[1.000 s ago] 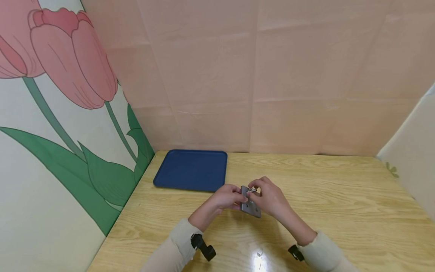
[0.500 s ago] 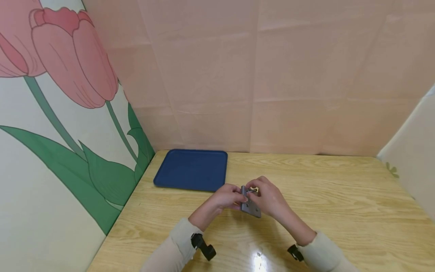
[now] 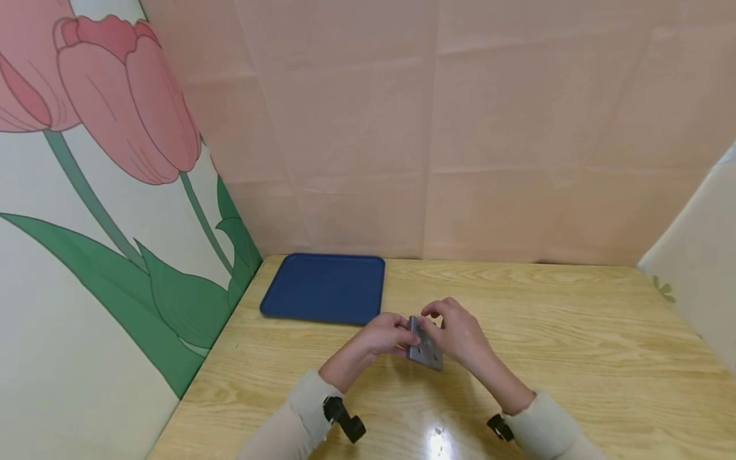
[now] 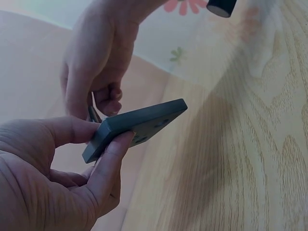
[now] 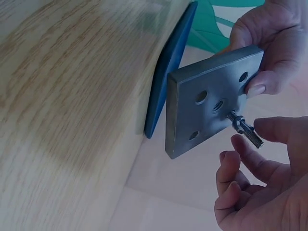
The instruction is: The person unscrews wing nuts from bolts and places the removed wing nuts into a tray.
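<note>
My left hand (image 3: 384, 335) grips one side of a square grey metal plate (image 3: 427, 356), holding it tilted above the table. Several holes pierce the plate's face in the right wrist view. From one hole near the held edge sticks a threaded bolt (image 5: 253, 137) with a nut (image 5: 238, 125) partway along it. The thumb and forefinger of my right hand (image 3: 460, 333) hover on either side of the bolt's free end, slightly parted, and seem just off the nut. The other right fingers are loosely curled. What lies behind the plate at the bolt is mostly hidden by my left fingers.
A dark blue tray (image 3: 324, 287) lies at the back left of the wooden table (image 3: 575, 332). A pink sheet (image 3: 460, 140) hangs behind the table, and a tulip-printed panel (image 3: 115, 211) stands along the left side.
My right thumb and forefinger have parted at the bolt, where they were close round it before. The plate and my left hand have stayed almost still.
</note>
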Tool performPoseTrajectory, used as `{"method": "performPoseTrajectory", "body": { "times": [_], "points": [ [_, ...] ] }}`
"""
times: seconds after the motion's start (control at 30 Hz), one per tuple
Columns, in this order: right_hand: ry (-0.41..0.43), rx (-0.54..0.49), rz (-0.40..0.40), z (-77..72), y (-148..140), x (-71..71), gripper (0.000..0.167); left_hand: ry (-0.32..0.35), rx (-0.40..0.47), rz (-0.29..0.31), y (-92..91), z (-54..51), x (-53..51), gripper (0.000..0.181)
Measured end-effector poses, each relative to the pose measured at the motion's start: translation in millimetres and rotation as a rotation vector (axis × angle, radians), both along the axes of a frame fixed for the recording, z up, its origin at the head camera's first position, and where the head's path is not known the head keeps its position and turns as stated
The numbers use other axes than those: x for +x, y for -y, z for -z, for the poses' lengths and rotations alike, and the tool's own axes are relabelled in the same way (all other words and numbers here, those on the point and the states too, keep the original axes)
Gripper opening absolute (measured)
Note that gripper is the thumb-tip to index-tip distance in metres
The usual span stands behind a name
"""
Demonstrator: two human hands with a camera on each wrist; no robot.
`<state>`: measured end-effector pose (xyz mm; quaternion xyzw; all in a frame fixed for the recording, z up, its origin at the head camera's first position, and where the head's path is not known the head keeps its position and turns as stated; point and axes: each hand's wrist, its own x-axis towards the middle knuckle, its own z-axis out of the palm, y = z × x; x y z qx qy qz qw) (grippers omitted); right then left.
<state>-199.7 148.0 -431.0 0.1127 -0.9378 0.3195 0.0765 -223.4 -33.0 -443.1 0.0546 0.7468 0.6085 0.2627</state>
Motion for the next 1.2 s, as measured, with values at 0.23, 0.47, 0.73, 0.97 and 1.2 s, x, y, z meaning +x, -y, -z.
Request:
{"method": "performPoseTrajectory", "body": {
  "times": [0.23,0.47,0.73,0.97,1.2],
  "points": [
    [0.017,-0.001,0.026,1.5,-1.1,-1.4,0.023,0.0,0.005,0.007,-1.7,-1.0,0.6,0.018],
    [0.03,0.0,0.005,3.0,-1.5,0.3,0.021,-0.005,-0.006,0.005,-1.2,-1.4,1.3,0.02],
    [0.033,0.013,-0.015,3.9,-2.7,2.7,0.019,0.005,0.003,-0.017,0.0,-1.1,0.1,0.02],
    [0.049,0.01,-0.018,2.3,-2.7,3.5,0.017,0.008,0.004,-0.015,-0.9,0.2,-0.4,0.02],
    [0.034,0.002,-0.033,0.1,-0.5,5.1,0.011,0.002,0.015,-0.008,-0.8,-0.7,0.5,0.018]
  ]
}}
